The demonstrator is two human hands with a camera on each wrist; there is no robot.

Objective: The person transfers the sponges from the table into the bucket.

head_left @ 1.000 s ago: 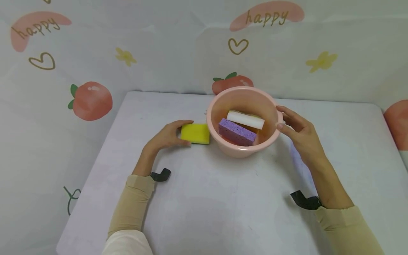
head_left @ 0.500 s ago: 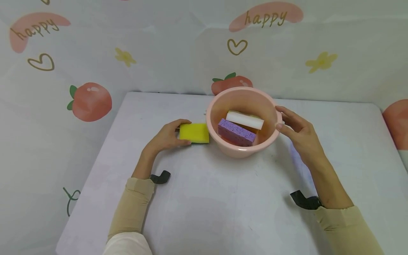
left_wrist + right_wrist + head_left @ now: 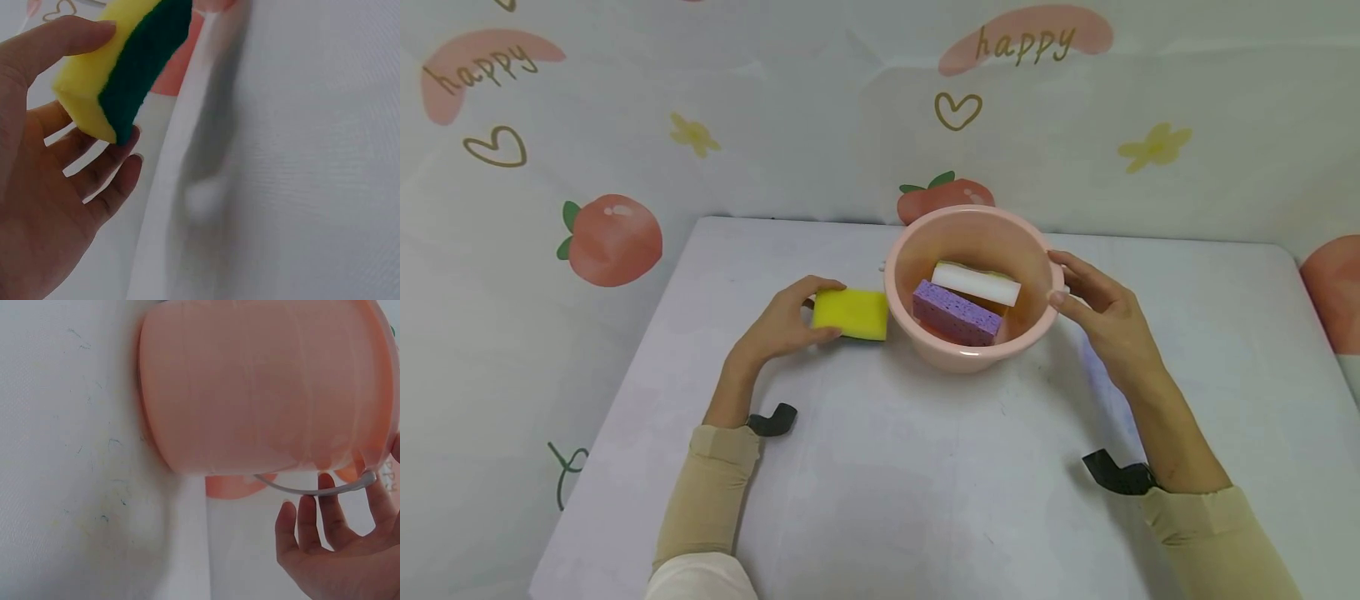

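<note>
My left hand [image 3: 805, 312] pinches a yellow sponge [image 3: 850, 313] between thumb and fingers, just left of a pink basin [image 3: 955, 354]. The left wrist view shows the sponge [image 3: 119, 69] with its dark green scouring face, the fingers [image 3: 106, 162] beneath it. A purple sponge [image 3: 957, 312] and a white sponge [image 3: 976, 283] lie inside the basin. My right hand [image 3: 1063, 277] rests against the basin's right rim with fairly straight fingers. In the right wrist view those fingers [image 3: 306, 525] sit behind the wire handle [image 3: 312, 489] on the basin [image 3: 262, 394].
The white table [image 3: 925, 483] ends at a backdrop cloth [image 3: 775, 125] printed with peaches and hearts. The table's left edge runs close to my left sleeve [image 3: 715, 483]. Faint pen marks [image 3: 94, 462] dot the tabletop near the basin.
My left hand has drawn the yellow sponge slightly left, away from the basin. The right hand and the basin have stayed still.
</note>
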